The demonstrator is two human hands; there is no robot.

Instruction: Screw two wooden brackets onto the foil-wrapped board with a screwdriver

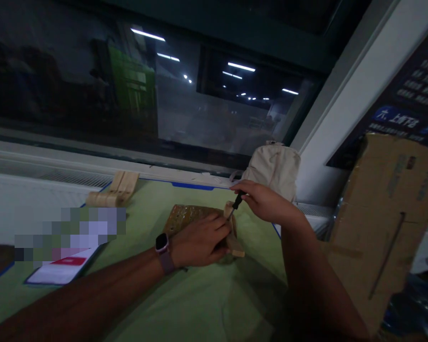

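My right hand (262, 200) is closed around the black handle of a screwdriver (238, 201), which slants down to the left. Its tip meets a small light wooden piece (236, 247), close to the fingers of my left hand (201, 240). That left hand, with a watch (162, 243) on its wrist, is wrapped over the wooden piece and presses it down. Beneath and behind the hand lies a brown block wrapped in shiny tape (180, 213). The screwdriver's exact contact point is too small to make out.
Curved wooden pieces (119, 187) stand at the table's back left. A phone or tablet (57, 271), partly pixelated, lies at left on the green tabletop (185, 304). A beige backpack (276, 166) rests at the back, and a large cardboard box (381, 213) stands on the right.
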